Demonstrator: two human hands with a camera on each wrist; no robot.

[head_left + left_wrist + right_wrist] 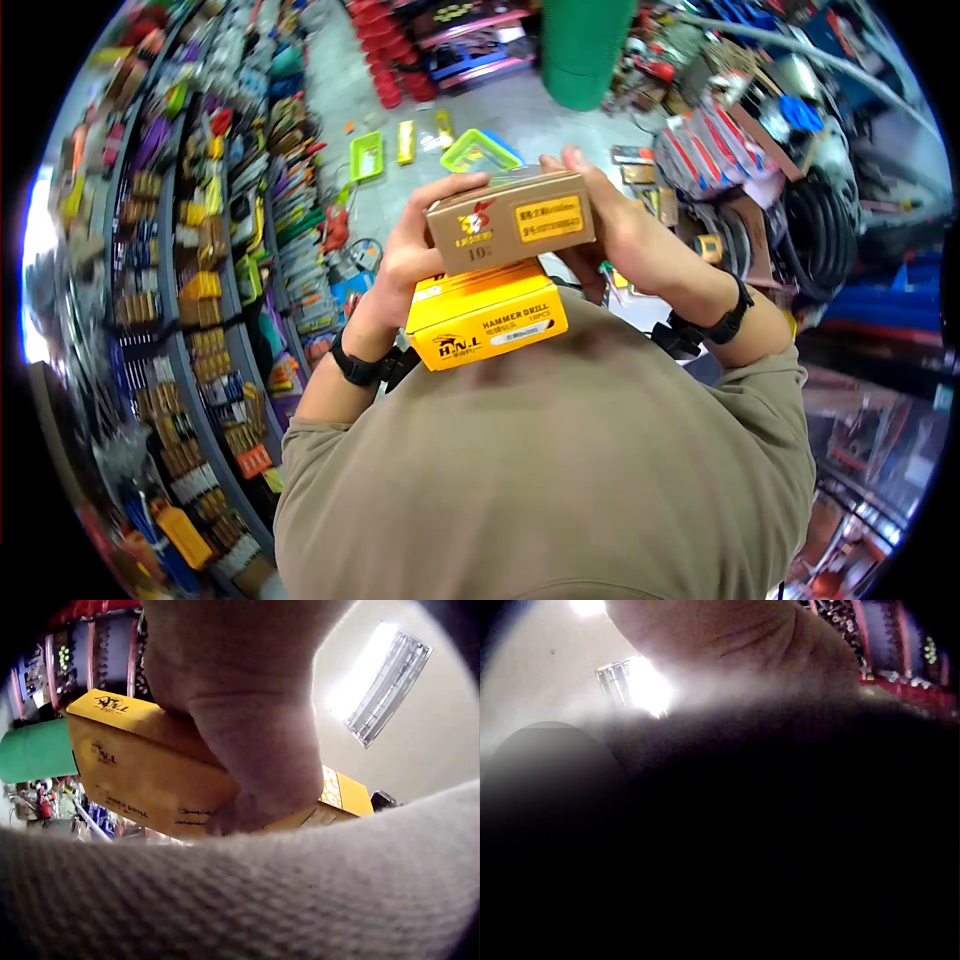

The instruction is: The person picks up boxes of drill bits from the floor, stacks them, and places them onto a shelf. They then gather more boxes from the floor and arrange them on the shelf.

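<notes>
In front of the chest, a brown cardboard box (505,222) with a printed yellow label sits over a yellow hammer drill bit box (487,318). My left hand (412,235) grips the left side of the yellow box, its upper fingers reaching along the brown box's far edge. The left wrist view shows that hand (259,750) bent over the long yellow box (142,780). At the brown box's right end, my right hand (628,218) holds it, with some fingers hidden behind. Dark blur fills most of the right wrist view, below part of the right hand (720,634).
Shelf racks packed with boxed goods (210,350) run along the left. Green plastic baskets (367,157) and a yellow box (405,142) lie on the floor ahead. Beyond stands a green cylinder (585,55); coiled black hose (828,235) and piled goods crowd the right.
</notes>
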